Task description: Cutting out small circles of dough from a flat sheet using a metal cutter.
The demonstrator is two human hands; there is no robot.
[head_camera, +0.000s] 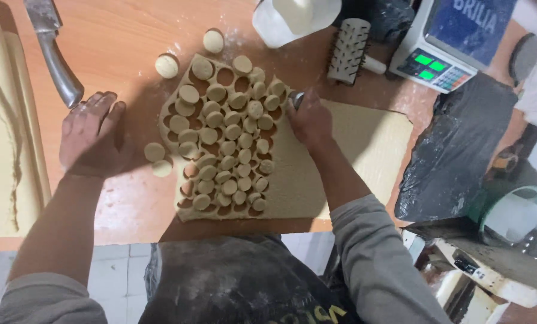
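A flat sheet of pale dough (352, 144) lies on the wooden table (124, 36). Its left half is full of round holes with several cut dough discs (226, 132) piled on it. My right hand (309, 120) is shut on a small round metal cutter (296, 99), pressing it into the sheet at the edge of the cut area. My left hand (94, 135) rests flat on the table to the left of the sheet, fingers apart, holding nothing. A few loose discs (155, 153) lie beside it.
A large knife (55, 54) lies at the top left. More rolled dough (4, 132) covers the left edge. A spiked roller (349, 51), a white jug (292, 18), a digital scale (454, 42) and black plastic (460, 150) stand at right.
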